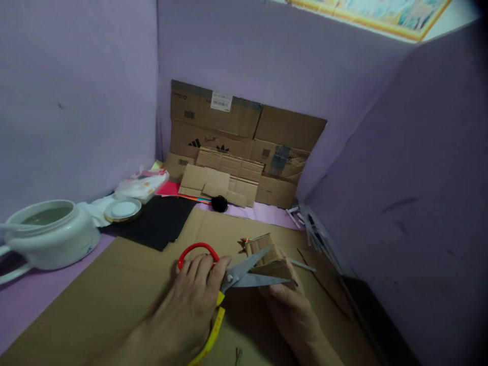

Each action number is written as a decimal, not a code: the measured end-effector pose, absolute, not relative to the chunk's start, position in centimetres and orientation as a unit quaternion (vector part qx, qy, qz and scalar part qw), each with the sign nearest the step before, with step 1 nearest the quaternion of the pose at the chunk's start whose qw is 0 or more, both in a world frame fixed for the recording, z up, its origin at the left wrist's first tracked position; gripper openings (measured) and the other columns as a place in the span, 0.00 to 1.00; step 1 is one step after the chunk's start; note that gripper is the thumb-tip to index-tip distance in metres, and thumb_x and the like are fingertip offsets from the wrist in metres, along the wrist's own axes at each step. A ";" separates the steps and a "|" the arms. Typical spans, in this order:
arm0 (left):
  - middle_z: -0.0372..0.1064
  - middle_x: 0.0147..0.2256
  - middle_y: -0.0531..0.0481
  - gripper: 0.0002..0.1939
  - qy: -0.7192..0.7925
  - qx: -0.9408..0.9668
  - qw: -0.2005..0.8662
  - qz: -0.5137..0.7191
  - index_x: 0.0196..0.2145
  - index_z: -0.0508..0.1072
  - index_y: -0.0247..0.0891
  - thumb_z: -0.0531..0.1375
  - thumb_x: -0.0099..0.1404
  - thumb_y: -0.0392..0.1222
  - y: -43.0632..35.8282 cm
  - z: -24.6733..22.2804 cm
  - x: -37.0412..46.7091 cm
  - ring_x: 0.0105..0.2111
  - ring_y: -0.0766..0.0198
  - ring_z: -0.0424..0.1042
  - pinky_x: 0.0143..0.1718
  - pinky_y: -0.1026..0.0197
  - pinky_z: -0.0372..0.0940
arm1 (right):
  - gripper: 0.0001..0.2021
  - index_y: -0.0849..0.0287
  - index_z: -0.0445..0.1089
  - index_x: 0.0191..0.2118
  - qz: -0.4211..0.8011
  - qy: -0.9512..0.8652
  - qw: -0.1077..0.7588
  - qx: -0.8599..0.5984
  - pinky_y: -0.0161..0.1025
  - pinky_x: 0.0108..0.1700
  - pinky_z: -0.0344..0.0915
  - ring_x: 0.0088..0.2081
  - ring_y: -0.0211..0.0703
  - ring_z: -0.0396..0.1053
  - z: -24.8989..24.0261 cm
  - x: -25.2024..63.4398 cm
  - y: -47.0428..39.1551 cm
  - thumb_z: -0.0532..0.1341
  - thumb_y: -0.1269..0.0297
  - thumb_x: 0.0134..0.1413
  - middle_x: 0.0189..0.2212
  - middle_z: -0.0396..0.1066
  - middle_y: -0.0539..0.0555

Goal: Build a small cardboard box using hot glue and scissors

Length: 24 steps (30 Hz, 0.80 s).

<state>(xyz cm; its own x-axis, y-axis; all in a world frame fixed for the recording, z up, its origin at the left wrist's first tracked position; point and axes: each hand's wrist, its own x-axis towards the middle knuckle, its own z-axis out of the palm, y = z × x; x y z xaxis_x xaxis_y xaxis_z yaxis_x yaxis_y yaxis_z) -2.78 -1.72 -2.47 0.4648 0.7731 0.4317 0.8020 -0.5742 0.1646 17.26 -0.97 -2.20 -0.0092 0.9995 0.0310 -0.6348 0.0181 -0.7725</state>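
Observation:
My left hand [192, 300] is closed around the handles of a pair of scissors [236, 274], one handle red. A yellow band [215, 330] with reddish marks curves below the hand; whether it is the other handle cannot be made out. The blades are spread apart and point right, across a small folded cardboard piece [269, 254]. My right hand [292, 310] grips that piece from below and the right, thumb at its lower edge. Some small reddish-brown items [243, 244] show at the piece's far left corner. Its underside is hidden.
Under my hands lies a large cardboard sheet [125, 284]. At left are a white pot [53, 249], a round lid [122, 208] and black sheets [160, 221]. Propped cardboard [217, 122] and a black yarn bundle [219, 204] are behind. Clear strips [324, 241] lie right.

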 end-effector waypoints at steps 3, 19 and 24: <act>0.65 0.43 0.38 0.30 -0.461 -0.855 0.060 -0.230 0.57 0.54 0.35 0.51 0.56 0.26 -1.5 -2.4 -2.7 0.42 0.48 0.65 0.43 0.43 0.62 | 0.37 0.51 0.64 0.52 0.623 -0.311 0.647 -0.311 0.44 0.42 0.70 0.39 0.50 0.75 -2.1 17.3 -1.0 0.74 0.71 0.29 0.40 0.78 0.52; 0.67 0.41 0.38 0.25 -0.486 -0.863 0.014 -0.141 0.56 0.59 0.31 0.49 0.60 0.25 -1.8 -1.2 -2.0 0.41 0.50 0.68 0.43 0.44 0.66 | 0.30 0.51 0.67 0.46 0.592 -0.297 0.657 -0.361 0.46 0.45 0.68 0.42 0.52 0.74 -1.4 16.4 -1.4 0.73 0.69 0.31 0.42 0.78 0.52; 0.68 0.41 0.38 0.25 -0.496 -0.860 0.040 -0.111 0.56 0.58 0.29 0.48 0.61 0.24 -1.7 -1.1 -1.7 0.40 0.50 0.69 0.42 0.44 0.68 | 0.30 0.53 0.67 0.46 0.587 -0.290 0.657 -0.374 0.43 0.42 0.68 0.37 0.49 0.74 -1.4 16.4 -1.3 0.73 0.69 0.31 0.37 0.78 0.51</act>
<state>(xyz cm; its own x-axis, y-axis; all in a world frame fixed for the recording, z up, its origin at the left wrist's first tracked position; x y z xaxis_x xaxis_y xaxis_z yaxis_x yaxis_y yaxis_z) -1.72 -1.67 -1.11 0.4836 0.8442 0.2313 0.8621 -0.5051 0.0413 16.37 -1.32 -1.39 0.1425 0.9881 -0.0576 -0.5536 0.0313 -0.8322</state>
